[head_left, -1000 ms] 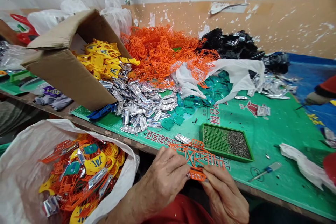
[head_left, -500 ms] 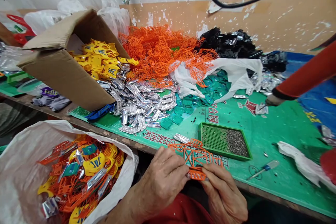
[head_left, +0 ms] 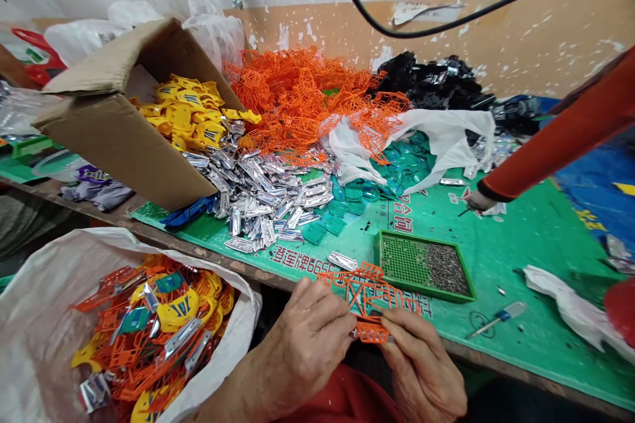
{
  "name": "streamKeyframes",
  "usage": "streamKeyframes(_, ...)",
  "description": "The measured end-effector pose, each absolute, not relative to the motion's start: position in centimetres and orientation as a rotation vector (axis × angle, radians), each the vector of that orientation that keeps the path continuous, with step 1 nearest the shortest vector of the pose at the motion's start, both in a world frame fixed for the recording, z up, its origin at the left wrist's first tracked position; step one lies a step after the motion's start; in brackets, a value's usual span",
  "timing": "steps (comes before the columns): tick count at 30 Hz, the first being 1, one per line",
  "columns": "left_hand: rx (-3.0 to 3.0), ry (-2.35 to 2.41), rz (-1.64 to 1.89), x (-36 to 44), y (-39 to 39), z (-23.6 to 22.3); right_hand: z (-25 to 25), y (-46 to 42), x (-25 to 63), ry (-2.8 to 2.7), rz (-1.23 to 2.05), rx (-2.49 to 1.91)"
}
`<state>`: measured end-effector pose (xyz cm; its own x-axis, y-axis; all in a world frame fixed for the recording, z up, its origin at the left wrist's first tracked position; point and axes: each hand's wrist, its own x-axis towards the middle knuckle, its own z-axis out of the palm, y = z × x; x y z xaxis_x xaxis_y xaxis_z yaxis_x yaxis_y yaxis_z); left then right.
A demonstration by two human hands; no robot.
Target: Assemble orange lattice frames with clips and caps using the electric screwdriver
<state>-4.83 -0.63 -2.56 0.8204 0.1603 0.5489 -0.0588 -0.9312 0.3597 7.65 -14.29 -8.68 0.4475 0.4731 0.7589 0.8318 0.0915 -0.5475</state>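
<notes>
Hands (head_left: 310, 337) (head_left: 427, 360) on orange frame (head_left: 371, 330), lettering (head_left: 285, 255) beyond

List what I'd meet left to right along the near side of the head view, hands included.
White sack, left hand, orange lattice frame, right hand, screwdriver, crumpled white sheet.

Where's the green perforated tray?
The green perforated tray is right of centre in the head view, beyond the right hand and left of the screwdriver.
</notes>
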Motion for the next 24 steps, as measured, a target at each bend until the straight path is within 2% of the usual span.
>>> streamKeyframes(14,2.452,-0.069,0.947,-5.2,0.1,-2.2,-5.7,-14.9,8.9,-1.344,-0.487,-1.569)
streamKeyframes(24,2.492,0.113,0.761,-5.0,-0.6,-2.0,-4.6,-14.6,9.1,-1.481,-0.096,-1.465)
